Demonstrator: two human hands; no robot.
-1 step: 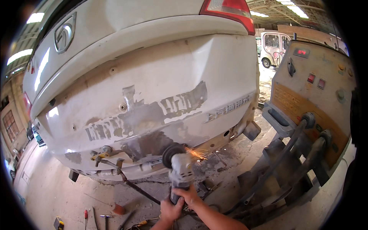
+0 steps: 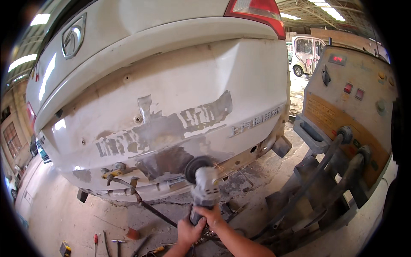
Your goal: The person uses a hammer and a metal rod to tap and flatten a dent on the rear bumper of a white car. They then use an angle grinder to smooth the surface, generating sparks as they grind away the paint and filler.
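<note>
Both hands are wrapped round an angle grinder [image 2: 206,185] with a pale head and a dark body. My left hand [image 2: 189,232] grips the rear end of the body, and my right hand [image 2: 209,217] closes on it just ahead. The dark grinder disc [image 2: 192,170] meets the lower edge of a white car tailgate [image 2: 239,64]; a few thin sparks fly to the right. Bare grey metal [image 2: 165,160] shows beside the disc, with a scraped strip above it. Left of there, a clamp with a yellow part [image 2: 113,173] sits on the panel, its black cable [image 2: 156,213] trailing towards my hands.
A welding-type machine [image 2: 349,94] with a red display, switches and thick cables [image 2: 319,171] stands close on the right. On the floor at lower left lie a red-handled screwdriver [image 2: 96,240], a hammer [image 2: 118,242] and a yellow-black tape measure [image 2: 65,249]. A small van [image 2: 306,53] is parked behind.
The grinder has shifted slightly right, with both hands still on it. The bright orange spray of sparks has thinned to a few faint streaks.
</note>
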